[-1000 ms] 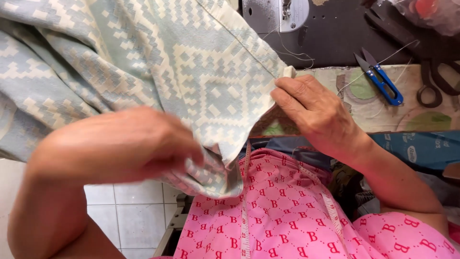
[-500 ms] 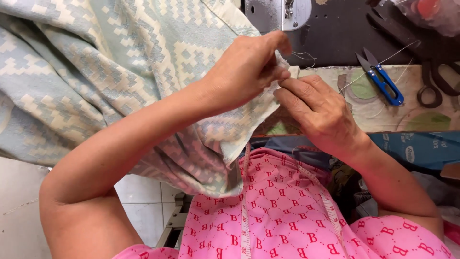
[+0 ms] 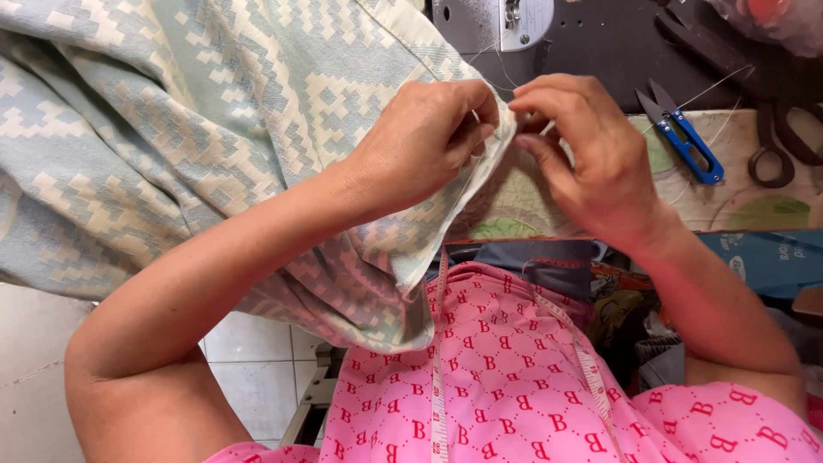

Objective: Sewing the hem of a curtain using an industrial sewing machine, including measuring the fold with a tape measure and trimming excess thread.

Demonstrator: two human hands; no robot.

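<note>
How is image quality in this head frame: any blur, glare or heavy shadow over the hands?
Head view: even, soft light; left hand and right hand sharp, as is the patterned fabric; no glare; the dark machine bed is dim; slight wide-angle stretch toward the edges.

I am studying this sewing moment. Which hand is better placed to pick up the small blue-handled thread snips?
Probably the right hand: the blue-handled thread snips lie just beside it on the table. The left hand pinches the edge of the pale green and cream patterned fabric, farther from them.
</note>
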